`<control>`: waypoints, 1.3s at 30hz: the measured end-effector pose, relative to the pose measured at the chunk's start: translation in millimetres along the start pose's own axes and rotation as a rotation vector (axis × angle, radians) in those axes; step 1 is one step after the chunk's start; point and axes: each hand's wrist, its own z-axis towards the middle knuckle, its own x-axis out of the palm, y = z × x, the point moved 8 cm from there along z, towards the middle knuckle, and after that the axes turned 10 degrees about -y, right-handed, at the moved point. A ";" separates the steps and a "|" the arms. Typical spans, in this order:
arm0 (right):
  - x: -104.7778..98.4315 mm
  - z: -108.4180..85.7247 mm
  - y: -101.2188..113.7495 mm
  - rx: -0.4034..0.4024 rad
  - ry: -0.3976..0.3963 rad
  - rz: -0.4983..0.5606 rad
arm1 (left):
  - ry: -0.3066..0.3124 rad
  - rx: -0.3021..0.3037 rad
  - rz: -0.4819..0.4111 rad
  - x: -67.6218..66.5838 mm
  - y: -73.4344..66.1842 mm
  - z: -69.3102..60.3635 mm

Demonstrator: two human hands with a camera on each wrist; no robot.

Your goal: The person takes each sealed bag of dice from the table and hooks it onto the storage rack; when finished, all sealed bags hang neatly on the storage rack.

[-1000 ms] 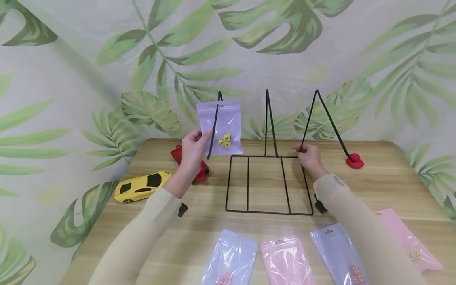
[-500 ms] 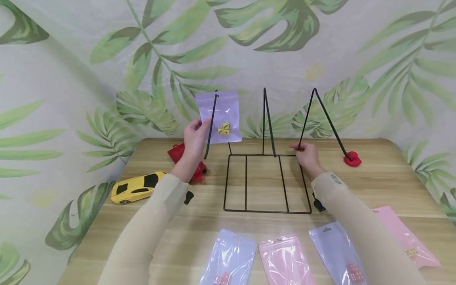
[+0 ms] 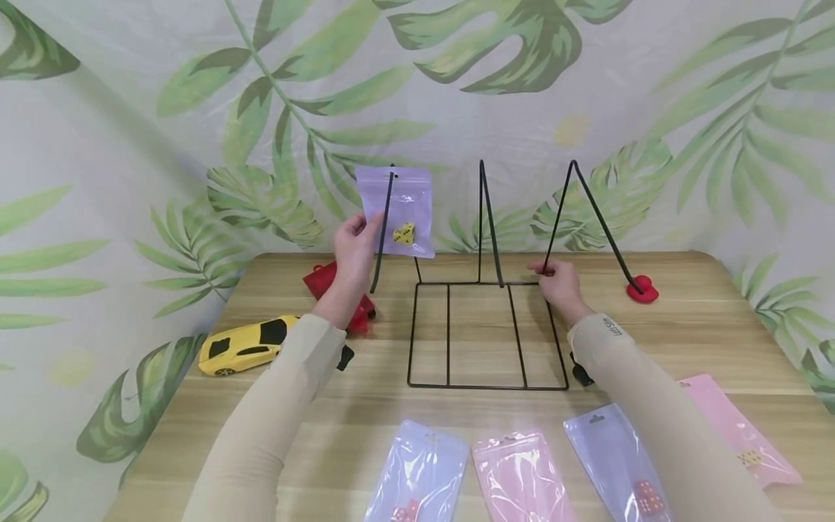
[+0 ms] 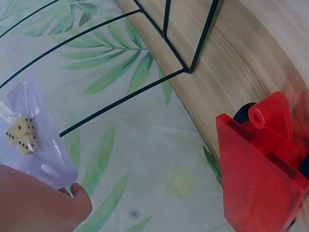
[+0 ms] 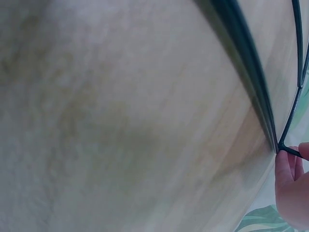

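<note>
My left hand (image 3: 355, 250) pinches the left edge of a purple zip bag (image 3: 417, 199) with yellow dice (image 3: 404, 233) inside. The bag is at the left hook of a black wire rack (image 3: 488, 388). The hook's front arm (image 3: 383, 232) crosses before the bag, its rear post goes behind, and they meet at the bag's hang hole. In the left wrist view the bag (image 4: 43, 140) hangs beside my thumb. At the rack's rear right corner, my right hand (image 3: 559, 283) grips the wire; the right wrist view shows those fingers (image 5: 285, 169) on it.
A yellow toy car (image 3: 244, 346) and a red toy piece (image 3: 320, 279) lie left. A red object (image 3: 642, 288) sits by the right hook's tip. Along the front lie a blue bag (image 3: 420, 464), a pink bag (image 3: 522, 471), a blue-purple bag (image 3: 613, 449) and another pink bag (image 3: 730, 424).
My left hand has lifted the purple bag, so its hang hole is now near the top of the left hook. My right hand keeps its hold on the rack.
</note>
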 end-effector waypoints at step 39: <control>-0.4 -4.8 0.6 0.029 0.027 0.010 | 0.471 -0.092 1.188 -130.6 120.1 -270.9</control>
